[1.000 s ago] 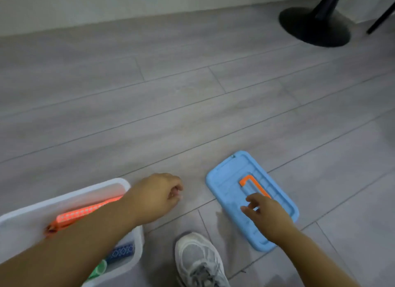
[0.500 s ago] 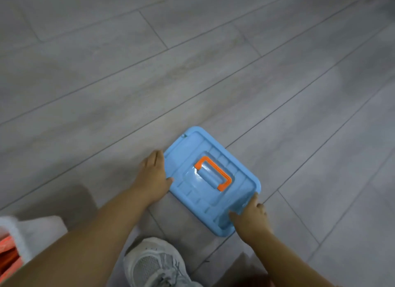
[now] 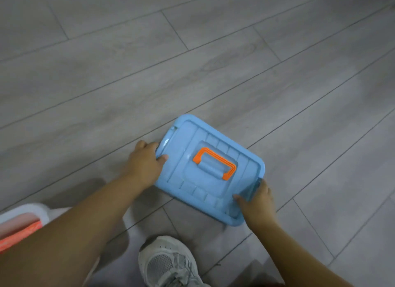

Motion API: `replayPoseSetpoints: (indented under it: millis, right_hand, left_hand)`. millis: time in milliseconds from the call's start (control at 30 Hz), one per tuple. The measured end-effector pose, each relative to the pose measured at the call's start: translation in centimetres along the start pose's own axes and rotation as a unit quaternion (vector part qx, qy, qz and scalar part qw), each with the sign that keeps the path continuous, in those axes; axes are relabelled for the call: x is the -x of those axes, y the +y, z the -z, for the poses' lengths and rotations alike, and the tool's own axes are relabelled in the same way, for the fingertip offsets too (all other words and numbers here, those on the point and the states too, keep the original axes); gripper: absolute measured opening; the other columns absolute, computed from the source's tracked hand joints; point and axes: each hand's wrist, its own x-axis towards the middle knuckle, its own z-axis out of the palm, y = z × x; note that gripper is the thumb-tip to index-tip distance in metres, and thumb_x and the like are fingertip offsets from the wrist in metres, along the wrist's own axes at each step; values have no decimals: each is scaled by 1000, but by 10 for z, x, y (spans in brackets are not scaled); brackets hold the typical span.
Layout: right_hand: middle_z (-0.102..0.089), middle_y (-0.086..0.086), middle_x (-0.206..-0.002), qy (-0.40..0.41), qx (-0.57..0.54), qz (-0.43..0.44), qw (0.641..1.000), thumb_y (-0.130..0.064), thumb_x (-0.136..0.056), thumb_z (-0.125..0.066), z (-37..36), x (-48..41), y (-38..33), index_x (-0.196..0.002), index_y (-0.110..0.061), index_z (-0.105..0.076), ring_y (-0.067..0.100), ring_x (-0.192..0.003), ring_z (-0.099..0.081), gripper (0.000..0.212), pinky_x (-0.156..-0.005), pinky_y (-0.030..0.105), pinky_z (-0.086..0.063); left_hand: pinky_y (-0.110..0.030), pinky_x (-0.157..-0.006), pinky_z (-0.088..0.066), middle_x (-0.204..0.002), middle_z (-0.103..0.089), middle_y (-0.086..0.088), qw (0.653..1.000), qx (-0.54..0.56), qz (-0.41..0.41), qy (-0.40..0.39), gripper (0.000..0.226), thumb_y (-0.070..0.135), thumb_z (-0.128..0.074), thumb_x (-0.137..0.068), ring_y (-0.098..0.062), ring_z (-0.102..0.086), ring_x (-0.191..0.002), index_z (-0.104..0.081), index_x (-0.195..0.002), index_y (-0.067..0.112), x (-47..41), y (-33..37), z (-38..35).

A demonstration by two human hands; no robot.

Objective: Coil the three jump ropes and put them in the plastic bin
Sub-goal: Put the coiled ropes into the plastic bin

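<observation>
From the head camera I look straight down at a grey plank floor [image 3: 213,62]. A blue lid [image 3: 198,186] with an orange handle [image 3: 214,163] lies slightly skewed between my two hands. My left hand [image 3: 145,165] grips the lid's short left end, thumb on top near the rim and fingers curled under the edge. My right hand [image 3: 257,203] clasps the lower right corner, thumb pressed on the top face, the other fingers wrapped around the rim beneath. Whether the lid is touching the floor or raised just off it, I cannot tell; the right corner looks a little blurred.

The plastic bin [image 3: 32,209] shows only as a white rounded corner at the far left edge, mostly hidden behind my left forearm. Inside it I can see a patch of an orange jump rope [image 3: 19,235]; the other ropes are out of sight from here. The bin sits well apart from the lid, off to the lower left.

A grey mesh sneaker [image 3: 168,263] stands at the bottom centre, just below the lid
</observation>
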Motion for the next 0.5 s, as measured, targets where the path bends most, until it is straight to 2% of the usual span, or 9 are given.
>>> replayPoseSetpoints:
  millis: [100, 233, 333, 500]
  right_hand:
    - [-50, 9, -125, 4, -43, 62, 997, -25, -73, -75, -1, 5, -32, -131, -12, -39, 28, -112, -51, 70, -94, 44, -46]
    - [-52, 2, -124, 7, -91, 150, 984, -35, -72, -73, -3, 21, -84, -131, -19, -40, 22, -107, -55, 70, -87, 48, -52]
    - [-49, 0, -125, 3, -115, 223, 968, -28, -79, -70, -3, 48, -126, -133, -19, -40, 19, -106, -55, 63, -89, 42, -51]
    - [-48, -3, -119, -31, -98, 354, 930, -18, -81, -69, -3, 106, -183, -133, -15, -41, 14, -101, -51, 59, -84, 31, -48]
  left_hand:
    - [-43, -91, -44, -108, -48, -15, 997, 34, -13, 71, 43, 28, -62, -86, -35, -53, -98, -53, -126, 15, 18, -13, 44]
    - [-31, -78, -38, -94, -45, -7, 986, 36, -65, 150, 51, 20, -65, -84, -21, -45, -81, -49, -133, 18, 57, -42, 110]
    - [-27, -69, -31, -87, -49, -8, 980, 26, -35, 196, 50, 19, -68, -82, -20, -46, -74, -52, -130, 18, 95, -71, 154]
    - [-33, -68, -39, -79, -52, -4, 971, 39, 37, 234, 48, 22, -68, -82, -24, -53, -71, -52, -126, 20, 178, -124, 202]
